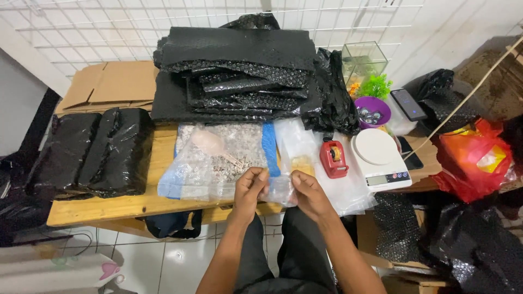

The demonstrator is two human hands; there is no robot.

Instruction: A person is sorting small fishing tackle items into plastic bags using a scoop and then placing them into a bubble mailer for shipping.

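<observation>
Head view, lower centre of the frame: the wooden table (109,209) spreads wide, a big clear bag of pale bits (218,163) just above the hands. Between left hand (249,191) and right hand (308,193) stretches a small clear plastic bag (279,190), long axis left-right, both hands pinching it closed-fingered, apparently equally near.

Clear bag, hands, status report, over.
Left hand and right hand both pinch the small clear bag at the table edge. Bag of gravel with scoop just behind. Nothing between hands and bag.
</observation>
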